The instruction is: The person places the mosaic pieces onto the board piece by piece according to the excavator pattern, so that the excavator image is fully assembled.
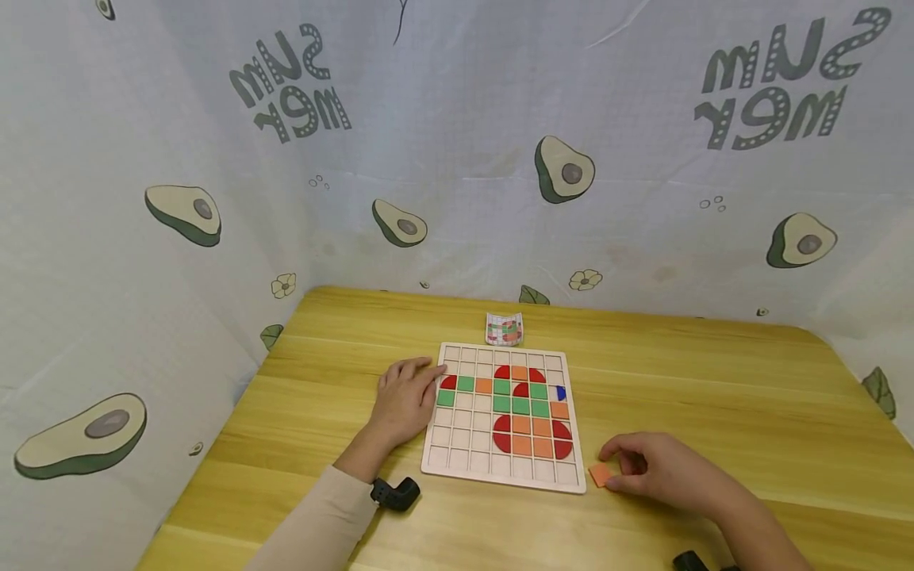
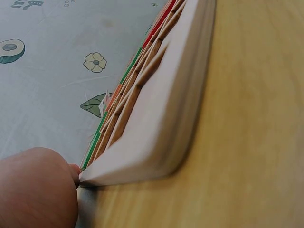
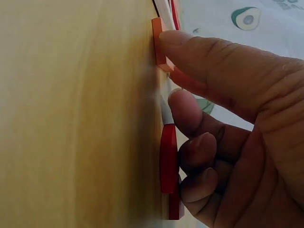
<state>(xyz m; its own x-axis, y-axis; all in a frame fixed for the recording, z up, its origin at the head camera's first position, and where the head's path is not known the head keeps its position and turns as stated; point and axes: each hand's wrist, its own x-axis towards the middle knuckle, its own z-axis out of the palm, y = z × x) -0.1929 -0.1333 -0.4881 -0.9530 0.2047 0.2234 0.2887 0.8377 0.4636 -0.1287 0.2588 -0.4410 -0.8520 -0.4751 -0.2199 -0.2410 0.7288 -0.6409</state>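
A pale wooden grid board [image 1: 457, 452] lies on the table with red, green, orange and blue pieces in its cells. My left hand [image 1: 403, 400] rests at the board's left edge, fingers loosely extended, one fingertip over its rim. In the left wrist view a rounded part of that hand [image 2: 38, 190] sits at the board's corner [image 2: 142, 161]. Right of the board's near corner, my right hand [image 1: 660, 472] pinches an orange square tile [image 1: 599, 475] by thumb and index finger. Red pieces [image 3: 167, 156] show beside its other, curled fingers in the right wrist view; the hand hides them from the head view.
Behind the board stands a small curved card [image 1: 504, 329] printed with a coloured grid pattern. A white curtain [image 1: 471, 159] with avocado prints surrounds the wooden table [image 1: 714, 381] at the back and sides. Dark bands [image 1: 395, 494] sit on the wrists.
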